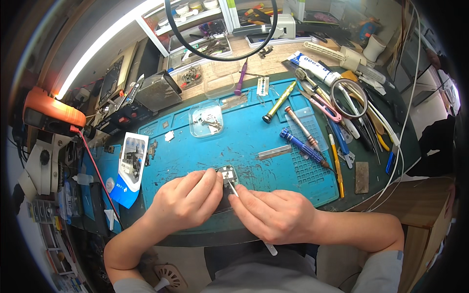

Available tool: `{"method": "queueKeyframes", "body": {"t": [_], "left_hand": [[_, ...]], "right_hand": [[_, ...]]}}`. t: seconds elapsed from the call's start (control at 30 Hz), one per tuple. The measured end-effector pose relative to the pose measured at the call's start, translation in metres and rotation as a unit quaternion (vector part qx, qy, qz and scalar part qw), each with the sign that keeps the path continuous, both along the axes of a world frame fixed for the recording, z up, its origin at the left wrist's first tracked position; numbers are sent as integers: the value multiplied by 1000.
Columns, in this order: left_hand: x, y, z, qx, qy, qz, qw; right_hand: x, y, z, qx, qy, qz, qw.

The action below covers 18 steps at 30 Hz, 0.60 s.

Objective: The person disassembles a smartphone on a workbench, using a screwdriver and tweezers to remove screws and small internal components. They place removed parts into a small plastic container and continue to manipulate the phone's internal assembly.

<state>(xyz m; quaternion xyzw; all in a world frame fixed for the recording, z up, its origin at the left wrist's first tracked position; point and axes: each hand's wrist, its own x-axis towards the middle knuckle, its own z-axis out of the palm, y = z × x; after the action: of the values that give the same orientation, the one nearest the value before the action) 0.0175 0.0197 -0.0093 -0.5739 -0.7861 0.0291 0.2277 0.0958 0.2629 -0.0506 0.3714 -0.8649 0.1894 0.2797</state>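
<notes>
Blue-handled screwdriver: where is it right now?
Head view: the blue-handled screwdriver lies on the blue work mat, right of centre, beside a brown-handled driver, up and right of the right hand.

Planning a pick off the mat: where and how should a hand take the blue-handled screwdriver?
Grip the blue-handled screwdriver around its knurled blue handle, near the middle, coming from above with fingers across its long axis. It lies flat and diagonal on the blue mat, tip toward lower right. A brown-handled tool lies close on its upper right, so I would close in from the open lower-left side.
</notes>
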Motion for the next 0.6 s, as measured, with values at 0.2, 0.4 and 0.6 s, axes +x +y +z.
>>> {"method": "queueKeyframes", "body": {"t": [0.2, 0.4, 0.6], "left_hand": [[3, -2, -3, 16, -26, 12, 999], [2, -1, -7, 36, 1, -23, 999], [3, -1, -10, 23, 43, -29, 998]], "right_hand": [[0, 0, 1, 4, 3, -1, 1000], [-4, -3, -10, -18, 48, -2, 999], [-4, -2, -9, -16, 44, -1, 999]]}}
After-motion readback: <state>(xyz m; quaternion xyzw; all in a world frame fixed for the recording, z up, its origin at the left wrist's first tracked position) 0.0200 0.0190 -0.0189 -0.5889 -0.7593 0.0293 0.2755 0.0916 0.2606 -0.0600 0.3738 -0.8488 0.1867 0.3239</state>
